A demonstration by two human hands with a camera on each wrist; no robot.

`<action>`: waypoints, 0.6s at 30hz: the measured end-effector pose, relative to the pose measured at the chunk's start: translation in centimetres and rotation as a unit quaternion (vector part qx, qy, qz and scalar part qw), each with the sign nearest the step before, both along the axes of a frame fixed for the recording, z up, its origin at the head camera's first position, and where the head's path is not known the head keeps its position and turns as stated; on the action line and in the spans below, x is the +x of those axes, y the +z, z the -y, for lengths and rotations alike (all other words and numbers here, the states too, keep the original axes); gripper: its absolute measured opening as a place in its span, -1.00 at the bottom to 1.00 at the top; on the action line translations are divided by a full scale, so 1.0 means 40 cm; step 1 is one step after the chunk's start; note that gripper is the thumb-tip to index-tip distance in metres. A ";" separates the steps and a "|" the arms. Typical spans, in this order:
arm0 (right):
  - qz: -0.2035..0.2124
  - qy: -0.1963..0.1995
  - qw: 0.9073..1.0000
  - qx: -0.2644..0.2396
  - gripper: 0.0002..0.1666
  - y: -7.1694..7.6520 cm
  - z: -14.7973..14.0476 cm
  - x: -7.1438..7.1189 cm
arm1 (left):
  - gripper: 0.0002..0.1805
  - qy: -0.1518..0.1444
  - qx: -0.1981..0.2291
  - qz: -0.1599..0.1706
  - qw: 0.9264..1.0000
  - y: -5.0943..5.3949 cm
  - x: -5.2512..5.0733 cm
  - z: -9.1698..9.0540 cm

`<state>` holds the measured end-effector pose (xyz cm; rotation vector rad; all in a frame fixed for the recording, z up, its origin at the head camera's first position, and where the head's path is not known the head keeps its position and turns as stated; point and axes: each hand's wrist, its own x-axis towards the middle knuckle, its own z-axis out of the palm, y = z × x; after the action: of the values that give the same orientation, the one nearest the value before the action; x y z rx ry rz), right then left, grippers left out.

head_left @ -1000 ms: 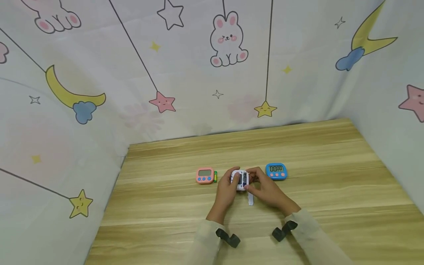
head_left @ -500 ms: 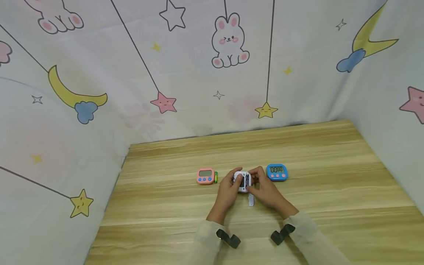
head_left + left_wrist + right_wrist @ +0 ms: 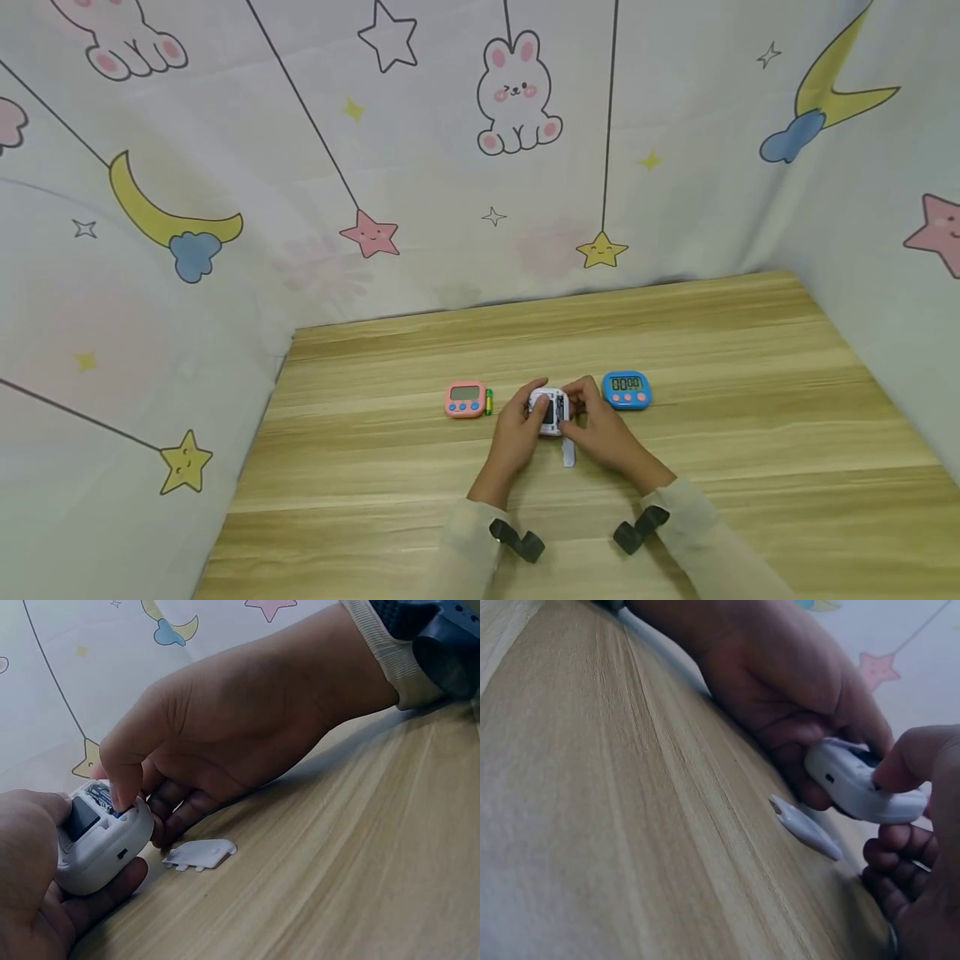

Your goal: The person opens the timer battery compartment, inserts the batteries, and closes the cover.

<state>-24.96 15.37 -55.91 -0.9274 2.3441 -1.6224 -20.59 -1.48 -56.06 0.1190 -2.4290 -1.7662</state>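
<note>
Above the wood-grain table, my left hand [image 3: 519,422] grips a white digital timer [image 3: 551,430], thumb across its face with the dark panel. Along the timer's right side lies an uncovered battery compartment [image 3: 100,796]. Dark and blue parts show in it, too blurred to tell apart. My right hand [image 3: 602,427] holds that side, its thumb pressing down at the compartment's near end, as the left wrist view shows. Other right fingers curl beside the casing. Just below the timer, a white battery cover [image 3: 199,853] lies loose on the table.
A pink timer [image 3: 465,399] with a blank screen lies left of the hands, a green battery [image 3: 489,402] beside it. Close to my right hand is a blue timer [image 3: 627,390] showing digits. Printed white cloth [image 3: 450,167] borders the table [image 3: 360,500] behind and at the sides.
Since one second ago the timer and both hands have shifted very slightly right in the head view. My right thumb stays at the compartment; over the last half second little differs.
</note>
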 end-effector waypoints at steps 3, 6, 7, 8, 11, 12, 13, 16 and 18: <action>-0.003 -0.001 1.000 0.002 -0.43 0.001 -0.001 -0.001 | -0.60 -0.004 0.000 0.004 1.000 0.002 0.000 0.000; -0.004 -0.001 1.000 0.001 -0.43 -0.002 -0.004 -0.002 | -0.59 -0.006 0.000 0.008 1.000 0.004 0.002 -0.001; -0.006 -0.002 1.000 0.001 -0.43 -0.003 -0.004 -0.003 | -0.59 -0.006 -0.001 0.008 1.000 0.004 0.002 -0.001; -0.006 -0.002 1.000 0.002 -0.42 -0.005 -0.005 -0.003 | -0.59 -0.005 -0.001 0.008 1.000 0.005 0.002 -0.001; -0.013 -0.002 1.000 0.007 -0.41 -0.012 -0.006 -0.005 | -0.60 0.004 -0.004 0.011 1.000 0.005 0.002 0.000; -0.015 -0.002 1.000 0.008 -0.40 -0.014 -0.006 -0.007 | -0.60 0.007 -0.003 0.012 1.000 0.004 0.002 0.001; -0.018 -0.001 1.000 0.008 -0.39 -0.016 -0.007 -0.008 | -0.61 0.010 -0.001 0.011 1.000 0.003 0.002 0.001; -0.022 0.006 1.000 0.004 -0.39 -0.019 -0.008 -0.008 | -0.62 0.020 0.002 0.009 1.000 0.002 0.002 0.002; -0.020 0.009 1.000 -0.003 -0.40 -0.012 -0.008 -0.004 | -0.63 0.025 0.005 -0.001 1.000 0.001 0.003 0.001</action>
<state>-25.13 15.69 -56.37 -0.9897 2.3502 -1.6208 -20.47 -1.53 -56.03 0.1759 -2.3953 -1.7562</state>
